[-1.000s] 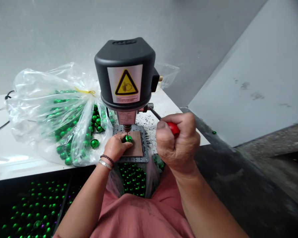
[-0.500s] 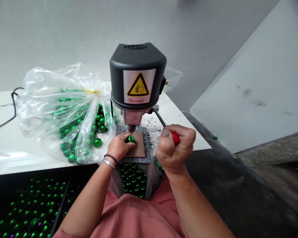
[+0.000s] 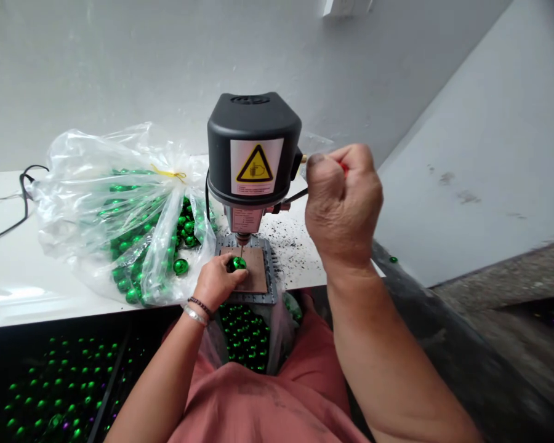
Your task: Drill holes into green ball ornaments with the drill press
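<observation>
One green ball (image 3: 239,263) is pinched in the left hand (image 3: 215,278) over a board (image 3: 257,274); the right hand (image 3: 344,206) grips a handle (image 3: 344,167) right of the drill (image 3: 253,123).

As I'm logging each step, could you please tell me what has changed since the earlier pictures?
The right hand has risen, bringing the red lever knob up with it. The left hand has shifted the green ball slightly left. Both keep their hold; the plastic bag stayed put.
</observation>
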`<move>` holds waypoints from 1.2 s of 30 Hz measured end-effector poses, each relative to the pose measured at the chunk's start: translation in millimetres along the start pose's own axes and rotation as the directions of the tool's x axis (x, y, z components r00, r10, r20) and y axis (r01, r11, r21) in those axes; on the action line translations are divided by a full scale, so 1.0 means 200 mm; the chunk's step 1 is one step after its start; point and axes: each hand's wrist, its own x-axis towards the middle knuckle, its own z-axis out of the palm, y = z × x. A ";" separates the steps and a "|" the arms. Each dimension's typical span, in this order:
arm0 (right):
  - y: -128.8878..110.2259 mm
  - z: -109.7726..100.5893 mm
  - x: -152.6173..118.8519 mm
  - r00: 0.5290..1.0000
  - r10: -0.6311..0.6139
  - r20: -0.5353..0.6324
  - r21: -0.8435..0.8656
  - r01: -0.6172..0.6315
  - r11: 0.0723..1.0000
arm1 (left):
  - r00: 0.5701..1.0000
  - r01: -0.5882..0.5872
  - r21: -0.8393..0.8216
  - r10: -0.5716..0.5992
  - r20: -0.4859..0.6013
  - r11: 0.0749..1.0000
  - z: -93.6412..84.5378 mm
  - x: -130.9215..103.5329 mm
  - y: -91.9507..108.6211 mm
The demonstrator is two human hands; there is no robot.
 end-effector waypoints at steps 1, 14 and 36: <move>0.01 0.00 0.02 1.000 -0.013 0.011 0.001 0.013 1.000 | 0.999 -0.019 -0.020 0.020 0.049 1.000 -0.03 -0.03 0.00; 0.03 0.00 0.00 0.998 0.007 0.066 0.056 -0.011 0.998 | 0.910 0.406 -0.844 -0.241 0.338 0.349 -0.07 -0.07 -0.03; 0.01 -0.02 -0.03 0.999 0.012 0.045 0.100 -0.016 0.995 | 0.998 0.033 -0.152 -0.026 0.048 0.988 -0.01 0.04 -0.04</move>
